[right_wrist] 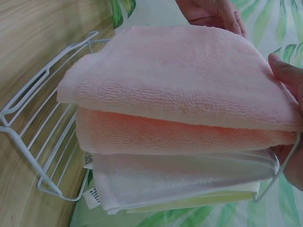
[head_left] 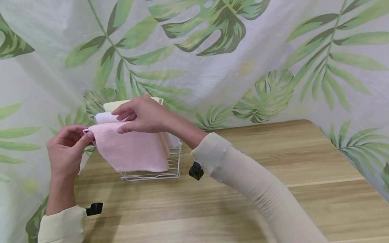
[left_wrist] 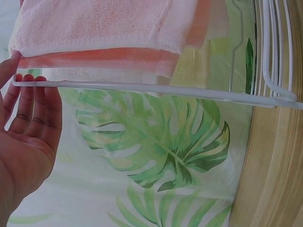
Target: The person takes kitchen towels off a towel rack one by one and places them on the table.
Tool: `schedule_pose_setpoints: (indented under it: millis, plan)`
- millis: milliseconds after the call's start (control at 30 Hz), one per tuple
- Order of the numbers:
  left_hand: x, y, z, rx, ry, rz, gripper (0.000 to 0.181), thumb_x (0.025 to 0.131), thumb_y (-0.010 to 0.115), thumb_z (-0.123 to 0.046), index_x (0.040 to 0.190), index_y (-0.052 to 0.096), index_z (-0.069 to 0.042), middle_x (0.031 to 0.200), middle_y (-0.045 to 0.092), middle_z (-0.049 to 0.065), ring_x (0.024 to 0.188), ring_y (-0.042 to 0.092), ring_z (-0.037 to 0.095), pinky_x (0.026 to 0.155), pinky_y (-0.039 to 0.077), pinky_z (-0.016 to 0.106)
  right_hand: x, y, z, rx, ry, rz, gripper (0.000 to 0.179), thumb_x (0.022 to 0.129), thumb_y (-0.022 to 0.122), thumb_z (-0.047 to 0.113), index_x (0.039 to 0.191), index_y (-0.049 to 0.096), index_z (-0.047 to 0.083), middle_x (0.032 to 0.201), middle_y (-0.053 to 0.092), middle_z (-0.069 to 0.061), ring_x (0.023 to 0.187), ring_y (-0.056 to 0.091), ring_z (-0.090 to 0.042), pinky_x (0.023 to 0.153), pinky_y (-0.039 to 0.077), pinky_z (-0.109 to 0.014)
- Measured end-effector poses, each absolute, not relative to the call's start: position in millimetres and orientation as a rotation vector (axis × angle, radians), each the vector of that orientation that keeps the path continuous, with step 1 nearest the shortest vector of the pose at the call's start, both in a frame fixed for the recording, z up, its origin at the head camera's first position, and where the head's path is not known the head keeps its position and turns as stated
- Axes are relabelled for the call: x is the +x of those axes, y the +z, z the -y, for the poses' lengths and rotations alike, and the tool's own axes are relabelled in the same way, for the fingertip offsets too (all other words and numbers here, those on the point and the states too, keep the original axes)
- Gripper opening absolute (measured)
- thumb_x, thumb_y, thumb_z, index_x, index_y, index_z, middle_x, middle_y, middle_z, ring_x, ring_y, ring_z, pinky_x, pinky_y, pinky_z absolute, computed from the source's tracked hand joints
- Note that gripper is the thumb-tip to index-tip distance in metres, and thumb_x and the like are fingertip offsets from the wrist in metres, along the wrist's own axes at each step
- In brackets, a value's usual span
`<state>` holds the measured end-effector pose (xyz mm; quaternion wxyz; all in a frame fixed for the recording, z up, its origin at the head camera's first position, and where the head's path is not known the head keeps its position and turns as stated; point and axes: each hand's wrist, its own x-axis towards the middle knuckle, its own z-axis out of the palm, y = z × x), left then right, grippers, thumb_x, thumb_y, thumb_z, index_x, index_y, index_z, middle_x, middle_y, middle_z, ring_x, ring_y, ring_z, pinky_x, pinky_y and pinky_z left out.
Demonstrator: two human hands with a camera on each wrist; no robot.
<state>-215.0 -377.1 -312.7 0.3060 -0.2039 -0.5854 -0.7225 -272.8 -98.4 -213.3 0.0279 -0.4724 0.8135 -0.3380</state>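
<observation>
A pink towel hangs folded over the top of a white wire rack. My left hand pinches the towel's left corner beside the rack's end wire; in the left wrist view its fingertips are behind that wire. My right hand lies across the top of the rack, thumb touching the pink towel and fingers reaching over a white towel. In the right wrist view, a peach layer shows under the pink one. A pale yellow towel hangs at the rear.
The rack stands on a wood-grain table. Behind it hangs a white cloth printed with green leaves. A black wrist camera sits by the right sleeve, another by the left. Small printed tags hang at the white towel.
</observation>
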Motion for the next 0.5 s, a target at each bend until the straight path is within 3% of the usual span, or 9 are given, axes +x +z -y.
schedule_pose_setpoints:
  millis: [300,500]
  plan:
    - [-213.6,-311.0,377.3,-0.511,-1.855,1.606,0.021,0.087,0.064,0.030,0.107,0.059,0.030,0.080,0.073,0.011,0.064,0.069,0.019,0.062,0.065,0.023,-269.0,-214.2,97.8,-1.497,-0.880,-2.664,0.031,0.098,0.082,0.034,0.126,0.081,0.020,0.110,0.083,0.010,0.093,0.072,0.003,0.081,0.053,-0.011]
    - [-214.0,-311.2,378.3,-0.518,-1.860,1.614,0.020,0.087,0.063,0.030,0.107,0.057,0.032,0.080,0.075,0.012,0.064,0.070,0.020,0.062,0.065,0.023,-259.9,-211.6,98.6,-1.441,-0.805,-2.790,0.026,0.102,0.075,0.035,0.127,0.081,0.028,0.117,0.081,0.015,0.105,0.071,0.002,0.083,0.052,-0.014]
